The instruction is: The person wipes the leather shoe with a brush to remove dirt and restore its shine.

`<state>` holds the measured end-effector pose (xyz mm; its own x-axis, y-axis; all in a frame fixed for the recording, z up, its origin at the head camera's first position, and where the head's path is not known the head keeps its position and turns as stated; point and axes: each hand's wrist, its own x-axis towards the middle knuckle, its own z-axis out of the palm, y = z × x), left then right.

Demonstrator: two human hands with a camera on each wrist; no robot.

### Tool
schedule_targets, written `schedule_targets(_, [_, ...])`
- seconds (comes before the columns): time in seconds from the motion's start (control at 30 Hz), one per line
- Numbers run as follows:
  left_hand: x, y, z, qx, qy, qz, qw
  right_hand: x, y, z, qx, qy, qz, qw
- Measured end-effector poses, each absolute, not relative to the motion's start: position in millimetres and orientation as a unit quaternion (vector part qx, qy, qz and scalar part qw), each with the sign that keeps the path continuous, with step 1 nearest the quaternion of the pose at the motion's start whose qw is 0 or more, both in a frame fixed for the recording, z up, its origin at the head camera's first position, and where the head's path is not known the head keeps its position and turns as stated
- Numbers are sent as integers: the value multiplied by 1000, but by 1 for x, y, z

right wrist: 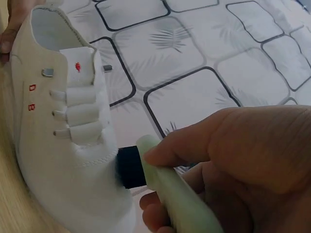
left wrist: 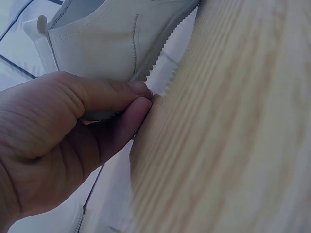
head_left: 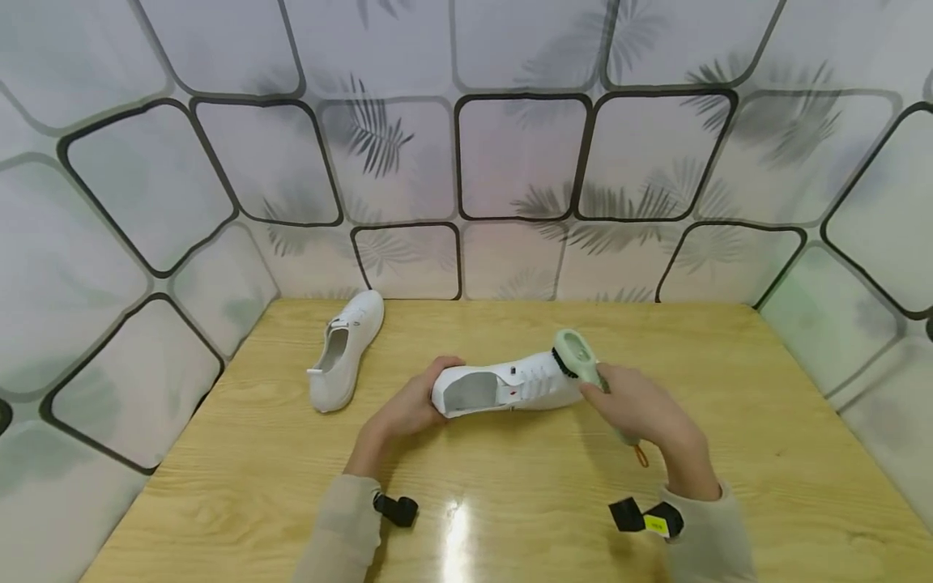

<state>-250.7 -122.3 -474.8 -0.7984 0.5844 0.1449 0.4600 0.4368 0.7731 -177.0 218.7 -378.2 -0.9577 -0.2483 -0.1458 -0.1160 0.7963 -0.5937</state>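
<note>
A white shoe (head_left: 535,380) lies on the wooden table with its toe to the right. My left hand (head_left: 419,401) grips its heel; in the left wrist view the thumb and a finger (left wrist: 133,116) meet low at the heel by the ridged sole. My right hand (head_left: 641,409) holds a pale green brush (head_left: 576,352) by its handle, the thumb lying along it. In the right wrist view the brush's dark bristles (right wrist: 130,167) are against the toe, just ahead of the straps.
The other white shoe (head_left: 346,348) rests at the back left of the table (head_left: 452,478), toe pointing away. A patterned curtain (head_left: 521,162) encloses the back and both sides. An orange loop (head_left: 641,456) hangs from the brush handle.
</note>
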Motion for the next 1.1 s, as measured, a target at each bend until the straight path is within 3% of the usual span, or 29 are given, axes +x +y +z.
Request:
schedule_targets(0.17, [-253,-123,-470,324,846,422,48,-173,226,-369,-75,952,-282,93])
schedule_targets(0.37, [-252,-125,-467,328,849,413,22,-177,215,-365,-122,945,-288,91])
schedule_targets(0.47, [-251,-127,-467,330,851,408,20,-176,211,-364,-139,940,-295,100])
schedule_targets(0.73, [-247,-128,-473,316,856,408,25,-169,217,-370,-75,953,-276,104])
schedule_targets(1.1, [-247,-121,-478,326,849,415,33,-163,219,-378,-127,936,-306,121])
